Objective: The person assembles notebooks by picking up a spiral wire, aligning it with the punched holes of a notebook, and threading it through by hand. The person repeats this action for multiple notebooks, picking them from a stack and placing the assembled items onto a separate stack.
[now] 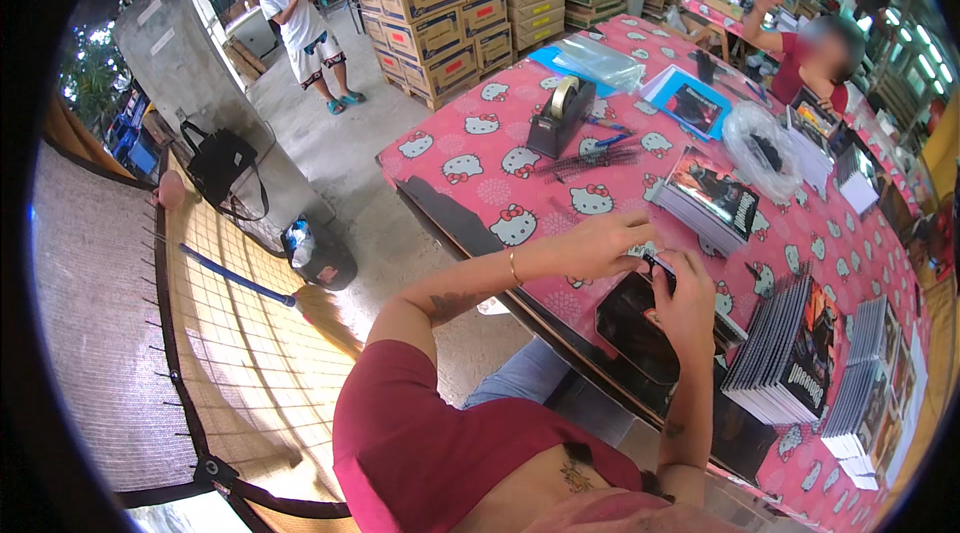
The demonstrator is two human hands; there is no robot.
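Observation:
My left hand (600, 246), with a thin bracelet at its wrist, reaches over the table's near edge. Its fingers pinch together close to the fingertips of my right hand (688, 298). Between the two hands is a small dark piece (657, 267), mostly covered by fingers, so its kind cannot be told. Beneath them a dark-covered book (632, 328) lies at the table edge, partly hidden by my right hand and wrist. Just beyond my hands stands a stack of spiral notebooks (712, 195) with dark pictured covers. A taller notebook stack (785, 353) stands to the right.
The table (440, 169) has a pink patterned cover. On it are a tape dispenser (560, 118), loose black binding coils (590, 165), a clear plastic bag (762, 148) and more notebooks (875, 373). A co-worker (815, 58) sits across. Cartons (430, 13) and a broom (320, 313) stand leftward.

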